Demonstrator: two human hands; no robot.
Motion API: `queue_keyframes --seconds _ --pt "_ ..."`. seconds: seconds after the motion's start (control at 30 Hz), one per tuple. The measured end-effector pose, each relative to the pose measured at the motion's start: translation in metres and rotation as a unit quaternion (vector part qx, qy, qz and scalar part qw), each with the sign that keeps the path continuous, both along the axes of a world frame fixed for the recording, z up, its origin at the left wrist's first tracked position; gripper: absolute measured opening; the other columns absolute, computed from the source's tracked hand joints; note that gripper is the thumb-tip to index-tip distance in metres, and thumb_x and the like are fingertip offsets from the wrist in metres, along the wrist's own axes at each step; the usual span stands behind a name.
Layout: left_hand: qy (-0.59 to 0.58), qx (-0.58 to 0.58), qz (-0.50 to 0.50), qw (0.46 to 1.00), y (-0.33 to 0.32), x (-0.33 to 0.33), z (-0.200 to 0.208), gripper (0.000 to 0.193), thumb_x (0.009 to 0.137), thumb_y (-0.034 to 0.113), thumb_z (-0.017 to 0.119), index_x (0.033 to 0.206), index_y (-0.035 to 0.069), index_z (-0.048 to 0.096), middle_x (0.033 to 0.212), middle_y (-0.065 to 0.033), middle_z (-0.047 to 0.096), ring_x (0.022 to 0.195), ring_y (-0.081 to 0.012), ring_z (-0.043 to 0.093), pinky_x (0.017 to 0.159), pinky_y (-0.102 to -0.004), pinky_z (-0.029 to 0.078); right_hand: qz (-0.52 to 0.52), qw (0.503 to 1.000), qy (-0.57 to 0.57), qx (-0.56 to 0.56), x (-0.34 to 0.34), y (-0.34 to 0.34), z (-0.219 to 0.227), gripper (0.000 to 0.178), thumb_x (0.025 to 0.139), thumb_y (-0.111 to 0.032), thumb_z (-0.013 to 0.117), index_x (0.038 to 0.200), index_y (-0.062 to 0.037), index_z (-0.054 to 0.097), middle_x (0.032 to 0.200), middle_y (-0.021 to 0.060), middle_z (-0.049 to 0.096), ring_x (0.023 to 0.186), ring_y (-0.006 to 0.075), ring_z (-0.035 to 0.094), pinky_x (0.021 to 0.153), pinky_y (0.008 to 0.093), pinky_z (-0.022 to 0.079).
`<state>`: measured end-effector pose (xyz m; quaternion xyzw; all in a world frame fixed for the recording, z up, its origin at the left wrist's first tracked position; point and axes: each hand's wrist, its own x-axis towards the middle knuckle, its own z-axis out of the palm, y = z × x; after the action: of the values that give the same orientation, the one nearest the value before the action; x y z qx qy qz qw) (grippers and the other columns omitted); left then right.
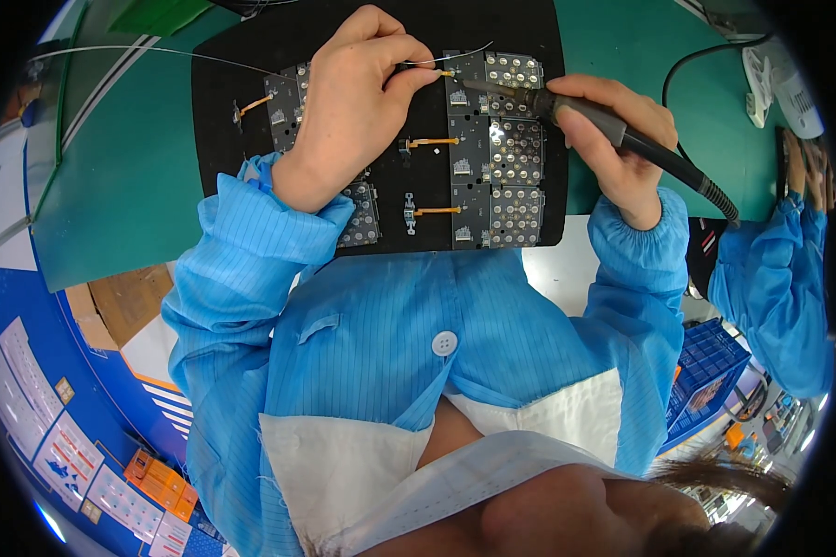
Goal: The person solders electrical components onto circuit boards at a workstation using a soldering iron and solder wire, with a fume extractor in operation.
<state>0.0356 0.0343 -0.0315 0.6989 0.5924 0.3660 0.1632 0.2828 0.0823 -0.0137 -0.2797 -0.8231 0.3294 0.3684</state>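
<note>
In my right hand (620,139) is a black soldering iron (596,123), gripped like a pen, its tip pointing left over the top circuit board (514,76) of the right-hand column. My left hand (358,107) pinches a thin solder wire (172,52), which trails off to the left and pokes out past the fingers. The left fingertips are close to the top board's connector end; what else they press there is partly hidden. Below, an orange flex cable (434,142) joins a small black part to the middle board (515,148). The lowest board (514,215) has a similar cable (437,211).
The boards lie on a black mat (237,70) over a green tabletop (121,176). More boards (362,212) sit partly under my left arm. The iron's cord (715,197) runs off right. A co-worker's blue sleeve (780,278) and a blue crate (706,376) are at the right.
</note>
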Motion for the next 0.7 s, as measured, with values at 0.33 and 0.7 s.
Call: queue_keyframes --seconds 0.33,0.7 --pt "-0.015 -0.003 -0.004 1.000 -0.002 -0.002 0.002 0.015 0.075 0.001 0.075 0.088 -0.001 0.070 0.084 -0.0025 0.052 0.053 -0.0083 0.037 0.050 -0.0248 0.034 -0.043 0.996 0.054 -0.056 0.009 0.006 0.028 0.019 0.081 -0.010 0.070 0.098 -0.0007 0.071 0.077 0.0045 0.067 0.068 0.0097 0.061 0.058 0.0193 0.045" --pt "-0.002 -0.017 -0.015 1.000 0.000 0.000 -0.002 0.013 0.075 0.002 0.074 0.086 -0.001 0.068 0.084 -0.0025 0.052 0.057 -0.0096 0.039 0.053 -0.0255 0.036 -0.001 0.987 0.054 -0.149 -0.001 -0.002 0.004 0.018 0.084 -0.011 0.070 0.099 -0.0007 0.070 0.076 0.0049 0.067 0.064 0.0081 0.059 0.056 0.0196 0.045"
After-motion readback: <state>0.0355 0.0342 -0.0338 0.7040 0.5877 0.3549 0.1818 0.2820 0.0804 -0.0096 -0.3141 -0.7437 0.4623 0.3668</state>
